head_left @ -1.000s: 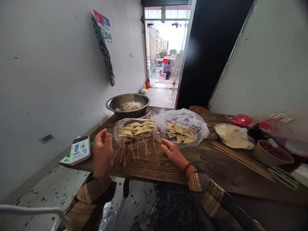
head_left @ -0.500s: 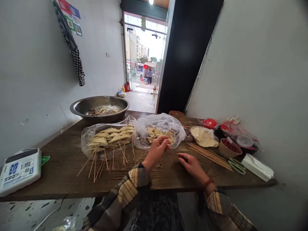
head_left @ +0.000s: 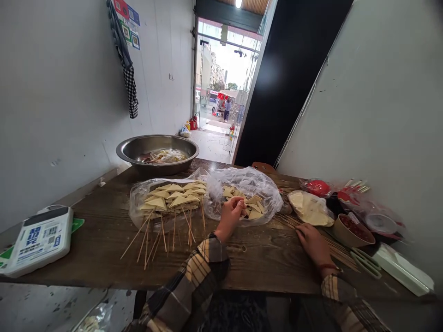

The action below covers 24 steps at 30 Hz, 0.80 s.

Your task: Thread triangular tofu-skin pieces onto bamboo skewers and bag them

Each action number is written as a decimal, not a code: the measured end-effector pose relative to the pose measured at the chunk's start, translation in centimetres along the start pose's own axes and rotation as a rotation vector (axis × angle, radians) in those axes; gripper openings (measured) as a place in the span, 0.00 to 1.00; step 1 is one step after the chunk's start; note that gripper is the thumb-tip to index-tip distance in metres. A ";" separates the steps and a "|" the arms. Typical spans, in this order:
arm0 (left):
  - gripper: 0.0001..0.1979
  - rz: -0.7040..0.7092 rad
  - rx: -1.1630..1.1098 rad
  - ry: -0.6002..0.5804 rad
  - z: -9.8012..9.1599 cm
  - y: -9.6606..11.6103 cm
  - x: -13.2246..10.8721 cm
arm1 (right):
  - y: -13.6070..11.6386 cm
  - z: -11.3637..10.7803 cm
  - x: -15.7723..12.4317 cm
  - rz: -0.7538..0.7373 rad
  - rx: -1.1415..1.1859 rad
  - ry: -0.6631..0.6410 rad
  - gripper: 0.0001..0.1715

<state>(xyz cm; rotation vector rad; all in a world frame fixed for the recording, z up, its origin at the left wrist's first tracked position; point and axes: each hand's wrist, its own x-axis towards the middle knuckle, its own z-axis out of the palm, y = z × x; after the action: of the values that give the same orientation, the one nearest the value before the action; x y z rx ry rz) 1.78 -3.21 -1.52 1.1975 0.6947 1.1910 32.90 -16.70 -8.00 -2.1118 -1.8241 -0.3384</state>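
My left hand (head_left: 231,216) is at the near edge of a clear plastic bag (head_left: 273,198) of loose, pale yellow triangular pieces (head_left: 255,213). Its fingers are curled together; anything inside them is hidden. My right hand (head_left: 314,245) rests over a bundle of thin bamboo skewers (head_left: 341,255), thumb and fingers somewhat apart, fingertips touching the skewers. Left of my left hand, a second bag (head_left: 136,203) bears stacked triangles (head_left: 178,199) on skewers (head_left: 147,242), whose bare ends point toward me.
A wide metal basin (head_left: 126,154) stands at the back left, a white box-like device (head_left: 41,242) at the left edge. On the right are a bagged pale yellow stack (head_left: 308,207), a bowl of red contents (head_left: 355,230), green-handled scissors (head_left: 367,263) and a tissue pack (head_left: 403,267).
My right hand has moved right, from bare tabletop onto the skewers. My left hand stays by the bag with its fingers curled. The camera view has shifted slightly.
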 end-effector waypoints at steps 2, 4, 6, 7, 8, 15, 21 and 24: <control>0.17 -0.014 -0.025 0.015 -0.1 0.1 0.0 | -0.2 0.2 0.0 -0.010 -0.023 0.030 0.16; 0.17 -0.024 -0.063 0.041 -0.3 0.2 0.1 | -0.5 0.2 -0.1 -0.013 -0.053 0.052 0.15; 0.17 -0.034 -0.096 0.064 -0.5 0.3 0.2 | -0.7 0.2 -0.2 -0.014 -0.088 0.059 0.13; 0.17 -0.037 -0.107 0.075 -0.6 0.3 0.3 | -0.7 0.2 -0.2 -0.016 -0.103 0.061 0.13; 0.17 -0.040 -0.114 0.083 -0.7 0.4 0.4 | -0.7 0.2 -0.2 -0.018 -0.114 0.062 0.13; 0.16 -0.026 -0.101 0.145 -0.9 0.1 0.8 | -0.5 -0.1 0.0 -0.041 -0.122 0.110 0.11; 0.13 0.008 -0.069 0.238 -1.2 0.0 1.4 | -1.2 -1.0 -0.2 0.040 -0.157 0.164 0.14; 0.12 0.042 -0.042 0.301 -1.3 0.0 1.8 | -1.7 -1.8 0.1 0.046 -0.132 0.198 0.16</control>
<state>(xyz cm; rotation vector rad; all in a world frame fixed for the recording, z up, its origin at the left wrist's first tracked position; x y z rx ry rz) 1.09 -1.10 -1.64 1.0118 0.8660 1.4313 31.32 -17.08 -6.19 -2.1170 -1.6792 -0.6473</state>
